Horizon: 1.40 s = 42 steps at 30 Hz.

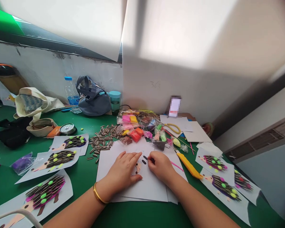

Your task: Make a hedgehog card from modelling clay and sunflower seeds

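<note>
A stack of white paper [154, 192] lies before me, its top sheet bearing a partly covered peach-coloured clay shape [138, 167] with dark marks. Over its left side my left hand [124, 169] rests flat, palm down, fingers stretched out and thumb apart. My right hand [160, 166] is closed on the paper, its thumb and forefinger pinched at the end of a small dark oval clay piece [145, 157]. Just below that lies a second dark oval [143, 162], untouched. The fingers hide part of what they pinch.
Sunflower seeds [104, 139] and bagged coloured clay [136, 134] lie beyond the paper. A yellow utility knife [188, 165] and yellow-handled scissors [173, 128] are on the right. Hedgehog pictures [49, 190] flank both sides. A bag [95, 101] and water bottle [72, 98] stand behind.
</note>
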Each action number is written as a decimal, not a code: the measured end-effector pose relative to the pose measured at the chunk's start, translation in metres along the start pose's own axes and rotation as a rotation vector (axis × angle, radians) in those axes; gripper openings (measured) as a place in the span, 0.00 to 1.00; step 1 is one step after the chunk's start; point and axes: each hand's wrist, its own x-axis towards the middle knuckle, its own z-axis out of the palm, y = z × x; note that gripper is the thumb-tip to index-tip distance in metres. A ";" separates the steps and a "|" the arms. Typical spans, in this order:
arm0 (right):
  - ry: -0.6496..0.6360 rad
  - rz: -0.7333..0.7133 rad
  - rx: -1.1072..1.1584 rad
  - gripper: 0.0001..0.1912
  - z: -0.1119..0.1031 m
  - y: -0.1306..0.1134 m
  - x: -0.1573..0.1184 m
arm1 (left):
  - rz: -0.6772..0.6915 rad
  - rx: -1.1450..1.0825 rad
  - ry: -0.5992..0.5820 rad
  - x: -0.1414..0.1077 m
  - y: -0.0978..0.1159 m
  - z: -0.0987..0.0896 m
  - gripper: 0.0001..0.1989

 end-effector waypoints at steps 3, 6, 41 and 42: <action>-0.009 0.006 -0.025 0.07 0.001 -0.002 0.001 | -0.008 0.006 -0.012 0.000 0.001 -0.001 0.40; 0.016 0.027 0.017 0.07 0.001 0.000 0.000 | -0.009 0.011 -0.013 0.000 0.001 -0.001 0.41; 0.028 0.009 -0.045 0.10 -0.022 0.015 -0.004 | -0.024 -0.047 0.012 0.002 -0.010 -0.002 0.43; 0.012 0.022 -0.061 0.09 -0.024 0.014 -0.005 | -0.027 -0.033 0.028 0.003 -0.012 -0.002 0.42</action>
